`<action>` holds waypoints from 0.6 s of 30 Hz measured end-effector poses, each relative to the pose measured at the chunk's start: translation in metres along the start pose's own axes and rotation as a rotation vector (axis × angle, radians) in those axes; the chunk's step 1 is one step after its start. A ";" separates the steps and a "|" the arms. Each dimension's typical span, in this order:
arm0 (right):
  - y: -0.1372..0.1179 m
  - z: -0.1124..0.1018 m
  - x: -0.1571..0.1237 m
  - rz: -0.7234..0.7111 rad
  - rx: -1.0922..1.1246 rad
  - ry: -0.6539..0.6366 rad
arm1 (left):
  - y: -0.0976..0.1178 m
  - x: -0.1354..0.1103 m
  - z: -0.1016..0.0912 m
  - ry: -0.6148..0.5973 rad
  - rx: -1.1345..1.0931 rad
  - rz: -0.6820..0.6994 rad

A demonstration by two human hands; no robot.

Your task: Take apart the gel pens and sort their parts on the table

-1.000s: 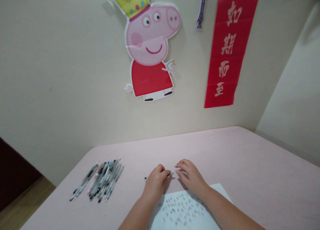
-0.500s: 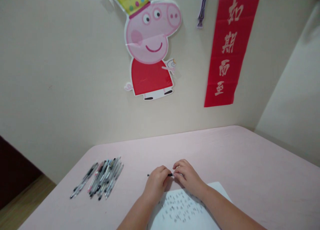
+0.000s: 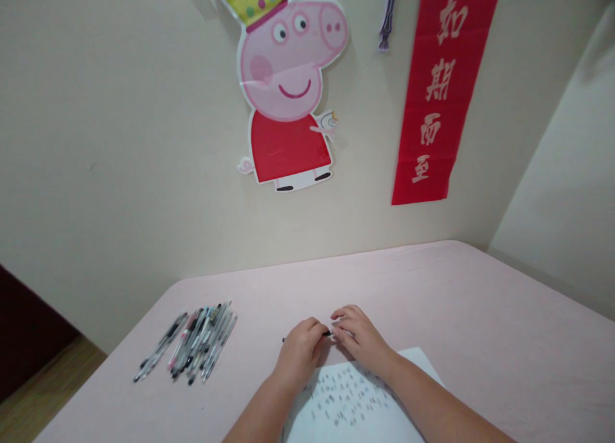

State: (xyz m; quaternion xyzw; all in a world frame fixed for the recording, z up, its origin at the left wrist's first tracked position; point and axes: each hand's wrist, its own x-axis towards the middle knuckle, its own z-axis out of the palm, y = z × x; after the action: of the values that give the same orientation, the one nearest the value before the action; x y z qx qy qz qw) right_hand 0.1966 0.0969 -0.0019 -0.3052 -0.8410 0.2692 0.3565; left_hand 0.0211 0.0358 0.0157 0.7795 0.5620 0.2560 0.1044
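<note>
My left hand (image 3: pixel 302 347) is closed round a thin black pen (image 3: pixel 327 333), which lies sideways across its fingers. One dark end of the pen sticks out on the left, and its middle is hidden by the hand. At the pen's right end, my right hand (image 3: pixel 359 335) has its thumb and fingertips pinched, with the forefinger curved a little above them. Under both wrists lies a white sheet of paper (image 3: pixel 350 424) covered with small dark handwritten marks, too blurred to read.
A loose pile of several pens (image 3: pixel 202 343) lies on the left of the pink-covered table (image 3: pixel 408 283). A few more pens (image 3: pixel 161 347) lie just left of it. Behind stands a wall with a pig cutout (image 3: pixel 291 145) and a red banner (image 3: pixel 444 103).
The pen has tilted slightly, its left end a little lower. Both hands keep nearly the same place and hold; the whole view has shifted very slightly.
</note>
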 end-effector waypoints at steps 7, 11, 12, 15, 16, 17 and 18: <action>0.002 0.004 0.000 0.016 0.040 0.032 | -0.001 0.001 0.000 -0.017 -0.011 -0.007; 0.009 0.007 -0.001 0.016 0.069 0.058 | -0.003 0.001 0.001 -0.024 -0.027 -0.009; 0.009 0.007 -0.001 0.015 0.068 0.065 | -0.003 0.001 0.001 -0.025 -0.029 -0.009; 0.009 0.006 -0.001 0.013 0.049 0.067 | -0.004 0.001 0.001 -0.025 -0.032 -0.005; 0.008 0.006 -0.001 0.015 0.041 0.057 | -0.003 0.001 0.001 -0.026 -0.032 -0.004; 0.006 0.005 -0.001 0.016 0.035 0.042 | -0.003 0.001 0.001 -0.027 -0.032 -0.003; 0.005 0.005 -0.001 0.015 0.032 0.024 | -0.003 0.001 0.001 -0.030 -0.028 -0.003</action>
State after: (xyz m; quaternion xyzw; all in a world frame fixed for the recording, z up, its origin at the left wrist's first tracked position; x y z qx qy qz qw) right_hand 0.1948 0.0989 -0.0088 -0.3090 -0.8300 0.2815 0.3692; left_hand 0.0195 0.0380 0.0137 0.7809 0.5579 0.2521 0.1242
